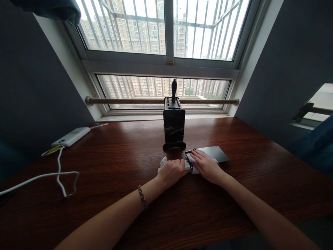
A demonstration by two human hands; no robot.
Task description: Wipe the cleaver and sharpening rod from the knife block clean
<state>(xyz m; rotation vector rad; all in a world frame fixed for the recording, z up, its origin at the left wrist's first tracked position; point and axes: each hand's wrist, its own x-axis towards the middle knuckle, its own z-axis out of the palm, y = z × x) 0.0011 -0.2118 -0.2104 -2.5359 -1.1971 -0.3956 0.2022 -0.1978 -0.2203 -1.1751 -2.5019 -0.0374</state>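
A cleaver lies low over the desk, its broad shiny metal blade (218,153) pointing right. My left hand (172,171) is closed around its handle end, where white cloth or tissue shows on both sides of the fist. The handle itself is mostly hidden. My right hand (206,168) presses a folded white cloth (212,156) over the near part of the blade, fingers long across it. A dark edge shows between the two hands. Just behind them stands a black knife block (174,126), with one dark-handled tool (174,91) upright in its top.
The brown wooden desk (117,187) reaches to the window. A white power bank or adapter (71,136) lies at the left, with a white cable (59,170) looping toward the front. A metal rail (125,101) crosses in front of the lower window pane.
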